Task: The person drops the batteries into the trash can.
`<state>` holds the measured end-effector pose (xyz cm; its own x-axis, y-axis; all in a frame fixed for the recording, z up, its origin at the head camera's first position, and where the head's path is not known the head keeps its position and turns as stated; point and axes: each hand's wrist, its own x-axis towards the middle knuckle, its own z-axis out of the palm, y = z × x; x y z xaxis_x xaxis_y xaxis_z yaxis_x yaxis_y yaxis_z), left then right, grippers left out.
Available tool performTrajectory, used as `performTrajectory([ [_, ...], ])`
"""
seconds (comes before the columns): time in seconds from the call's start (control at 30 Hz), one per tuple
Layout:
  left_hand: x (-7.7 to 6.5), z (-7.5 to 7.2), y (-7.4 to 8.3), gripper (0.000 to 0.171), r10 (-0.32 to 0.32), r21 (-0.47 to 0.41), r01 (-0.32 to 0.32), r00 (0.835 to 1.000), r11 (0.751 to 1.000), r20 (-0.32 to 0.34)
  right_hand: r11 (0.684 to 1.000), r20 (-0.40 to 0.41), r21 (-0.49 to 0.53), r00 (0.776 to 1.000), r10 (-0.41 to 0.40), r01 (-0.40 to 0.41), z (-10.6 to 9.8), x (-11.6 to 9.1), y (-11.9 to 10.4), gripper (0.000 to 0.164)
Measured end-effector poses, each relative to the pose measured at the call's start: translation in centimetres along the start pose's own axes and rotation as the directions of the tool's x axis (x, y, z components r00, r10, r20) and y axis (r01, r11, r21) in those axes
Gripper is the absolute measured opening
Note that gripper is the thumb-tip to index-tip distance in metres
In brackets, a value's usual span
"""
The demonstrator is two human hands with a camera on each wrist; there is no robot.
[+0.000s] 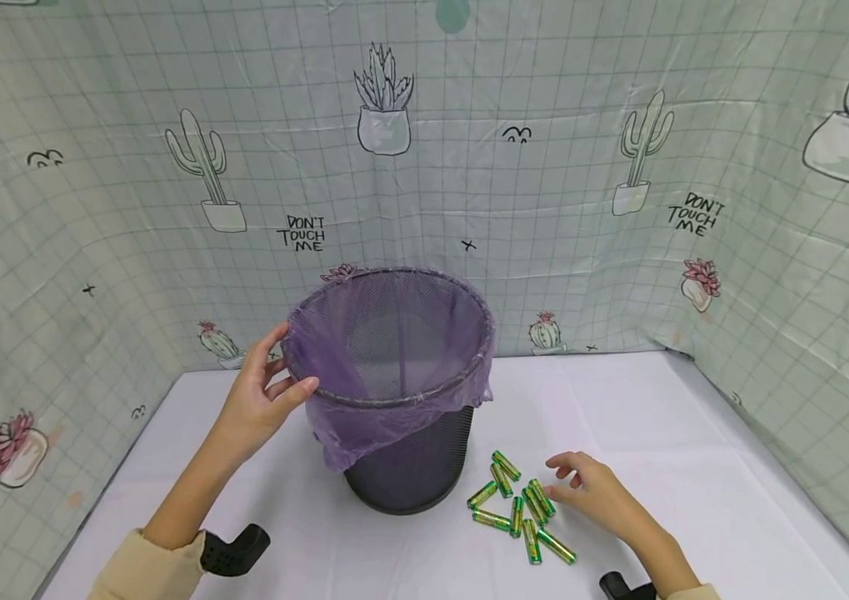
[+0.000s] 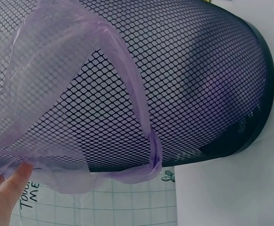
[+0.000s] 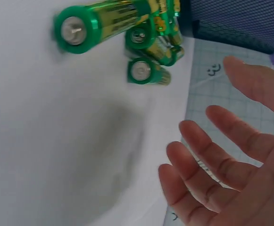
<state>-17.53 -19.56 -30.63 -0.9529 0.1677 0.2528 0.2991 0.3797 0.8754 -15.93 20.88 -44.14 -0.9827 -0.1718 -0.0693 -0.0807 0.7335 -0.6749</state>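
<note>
A black mesh wastebasket stands upright on the table, lined with a thin purple bin bag folded out over its rim. My left hand grips the rim at its left side, thumb and fingers spread along it over the bag. In the left wrist view the fingertips show at the bag's edge against the mesh. Several green and gold batteries lie in a loose group right of the basket's foot. My right hand hovers at their right side, fingers apart and slightly bent, palm bare in the right wrist view.
A white cloth covers the table. Behind and on both sides hangs a pale green checked curtain printed with potted cacti. A black device is strapped at my left wrist, another at my right.
</note>
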Motion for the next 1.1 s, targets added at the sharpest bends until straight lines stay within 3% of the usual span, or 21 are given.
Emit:
performTrajectory([
  [0.27, 0.0, -0.1, 0.2, 0.077, 0.004, 0.005, -0.004, 1.000, 1.000, -0.011, 0.998, 0.068, 0.023, 0.996, 0.063, -0.065, 0.9, 0.2, 0.5, 0.036],
  [0.6, -0.1, -0.1, 0.0, 0.077, 0.006, 0.042, -0.005, 1.000, 0.999, -0.013, 0.988, 0.029, 0.029, 0.989, 0.148, -0.149, 2.0, 0.6, 1.1, 0.022],
  [1.1, 0.0, 0.0, -0.1, 0.077, 0.014, 0.020, -0.014, 1.000, 1.000, -0.014, 0.985, 0.060, -0.020, 0.984, 0.170, -0.169, 1.9, 0.5, 0.9, 0.021],
])
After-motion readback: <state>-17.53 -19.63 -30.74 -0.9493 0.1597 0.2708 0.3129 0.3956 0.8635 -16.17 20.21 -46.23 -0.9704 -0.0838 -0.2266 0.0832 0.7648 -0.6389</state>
